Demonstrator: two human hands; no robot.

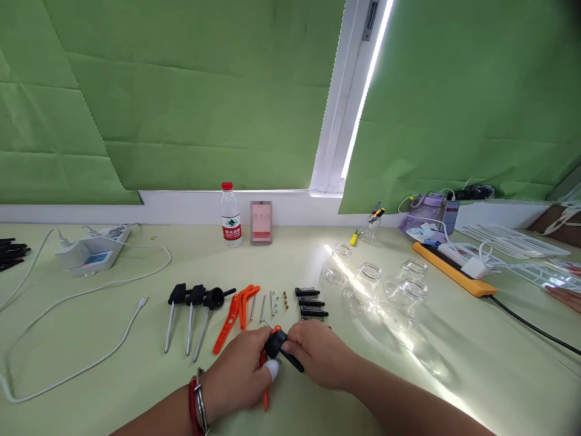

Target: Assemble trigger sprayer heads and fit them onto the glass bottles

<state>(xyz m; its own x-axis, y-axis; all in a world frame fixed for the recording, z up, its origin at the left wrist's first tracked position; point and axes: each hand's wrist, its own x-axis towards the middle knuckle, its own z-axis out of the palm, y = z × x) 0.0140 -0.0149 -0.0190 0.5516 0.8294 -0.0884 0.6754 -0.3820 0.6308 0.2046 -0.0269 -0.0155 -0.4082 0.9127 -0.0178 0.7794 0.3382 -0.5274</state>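
Observation:
Near the table's front, my left hand (247, 366) is closed around an orange plastic handle (265, 393) and the lower side of a black plastic head (274, 344). White wrapping covers its thumb tip. My right hand (318, 354) pinches the black head from the right, where a black stem slants down. The fingers partly hide how the orange and black parts meet. Just beyond lie loose orange handles (227, 324), several screws (262, 307), small brass nuts (285, 301) and a row of black pieces with springs (311, 306). Three black heads with metal rods (195, 295) lie to the left.
Several clear glass jars (368, 275) stand at right, with an orange power strip (454, 269) and its black cord beyond. A water bottle (232, 218) and a small pink-screened device (261, 224) stand at the back. White cables (86, 369) loop across the left. Another person's hand (565, 298) shows far right.

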